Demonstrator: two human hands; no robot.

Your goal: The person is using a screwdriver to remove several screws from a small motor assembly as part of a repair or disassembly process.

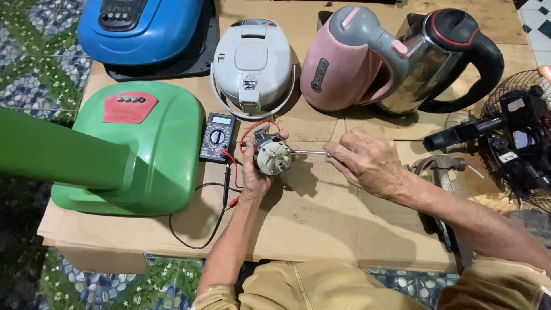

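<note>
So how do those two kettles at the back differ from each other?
The pink kettle has a matt pink body with a grey lid and grey handle, while the steel kettle has a shiny mirror-like body with a black lid and black handle. The pink kettle is nearer the white rice cooker; the steel kettle is nearer the fan. Both lie tipped over on the cardboard, touching each other, away from both hands.

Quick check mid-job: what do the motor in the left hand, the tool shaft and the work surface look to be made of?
Motor: looks like bare metal, dull grey casing with a pale end plate, red wires attached. Tool shaft: thin, bright, probably polished steel; the right hand hides its handle. Work surface: flattened brown cardboard, matte, with visible fold seams and edges. The left hand grips the motor from below.
</note>
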